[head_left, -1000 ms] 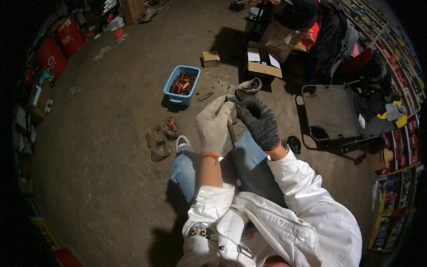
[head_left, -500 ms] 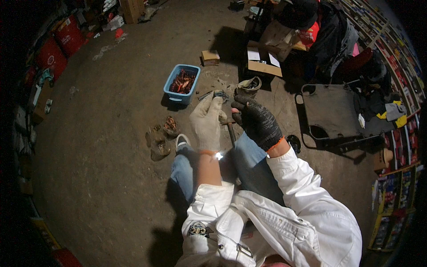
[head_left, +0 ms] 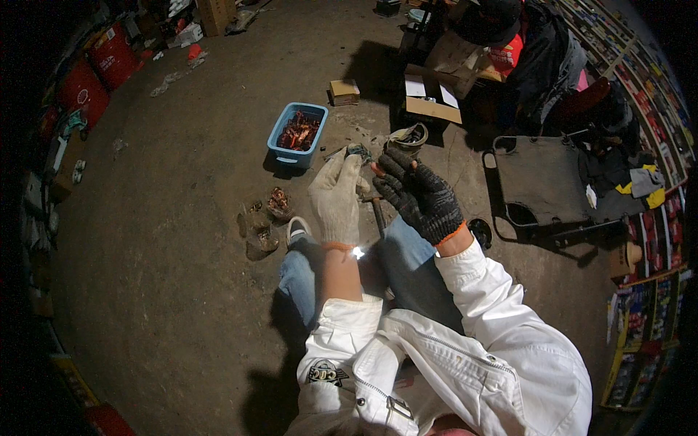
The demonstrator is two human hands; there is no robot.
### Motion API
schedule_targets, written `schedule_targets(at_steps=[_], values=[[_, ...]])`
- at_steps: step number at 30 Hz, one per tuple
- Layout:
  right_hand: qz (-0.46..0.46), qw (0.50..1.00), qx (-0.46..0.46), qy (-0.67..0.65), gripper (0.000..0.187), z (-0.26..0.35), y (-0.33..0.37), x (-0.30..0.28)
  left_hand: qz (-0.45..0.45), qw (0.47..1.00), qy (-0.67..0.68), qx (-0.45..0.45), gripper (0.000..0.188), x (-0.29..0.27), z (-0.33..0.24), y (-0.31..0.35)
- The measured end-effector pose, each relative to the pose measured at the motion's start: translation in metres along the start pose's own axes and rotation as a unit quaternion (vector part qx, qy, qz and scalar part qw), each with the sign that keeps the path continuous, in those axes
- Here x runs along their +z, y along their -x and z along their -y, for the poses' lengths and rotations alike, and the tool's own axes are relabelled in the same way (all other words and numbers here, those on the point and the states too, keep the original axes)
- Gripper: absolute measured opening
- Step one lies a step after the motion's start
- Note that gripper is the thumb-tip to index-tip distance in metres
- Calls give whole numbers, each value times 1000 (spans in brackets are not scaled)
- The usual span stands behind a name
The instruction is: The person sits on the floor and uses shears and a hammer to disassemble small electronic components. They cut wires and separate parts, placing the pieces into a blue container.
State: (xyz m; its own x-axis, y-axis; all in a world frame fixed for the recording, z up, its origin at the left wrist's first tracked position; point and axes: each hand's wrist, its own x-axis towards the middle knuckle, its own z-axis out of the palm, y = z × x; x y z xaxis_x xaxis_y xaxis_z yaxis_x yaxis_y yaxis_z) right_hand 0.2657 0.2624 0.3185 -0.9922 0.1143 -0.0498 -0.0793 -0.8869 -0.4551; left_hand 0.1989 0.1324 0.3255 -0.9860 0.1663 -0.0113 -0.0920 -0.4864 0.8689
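My left hand (head_left: 337, 195), in a pale knitted glove, is closed with its fingertips at a small dark bluish-grey piece (head_left: 358, 151). What kind of piece it is cannot be made out. To its right, my right hand (head_left: 420, 195) wears a dark grey glove with an orange cuff; its fingers stretch out apart, with nothing seen in them. Below and between the hands stands a hammer (head_left: 377, 212), its head partly behind the left glove. Just beyond the right hand is a pale round container (head_left: 407, 138) with dark contents.
A blue plastic tub (head_left: 294, 158) of reddish-brown scrap stands ahead, left. Clear bags (head_left: 258, 236) with coppery bits lie by my left shoe. A small carton (head_left: 344, 92) and an open cardboard box (head_left: 432, 109) are farther off. A dark folding chair (head_left: 542, 182) stands right.
My right hand's fingers have gone from curled to stretched out and spread. The left hand stays nearly in place at the small dark piece.
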Motion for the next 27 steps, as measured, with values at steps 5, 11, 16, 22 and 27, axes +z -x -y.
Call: schedule_targets(at_steps=[5,11,16,22,27], values=[[26,1000,0,10,45,0,0,-4,0,1000,-5,1,28,-1,1,0],[9,998,-10,55,49,-1,1,-3,-4,1000,-3,-2,28,-1,2,-1],[-11,999,-17,27,56,-1,-2,-1,10,1000,-7,-5,25,-4,5,-3],[-20,999,-34,-19,66,1,0,4,75,994,73,-23,20,-4,7,-3],[-1,999,-42,-30,69,1,1,7,101,987,110,-54,19,-1,4,0]])
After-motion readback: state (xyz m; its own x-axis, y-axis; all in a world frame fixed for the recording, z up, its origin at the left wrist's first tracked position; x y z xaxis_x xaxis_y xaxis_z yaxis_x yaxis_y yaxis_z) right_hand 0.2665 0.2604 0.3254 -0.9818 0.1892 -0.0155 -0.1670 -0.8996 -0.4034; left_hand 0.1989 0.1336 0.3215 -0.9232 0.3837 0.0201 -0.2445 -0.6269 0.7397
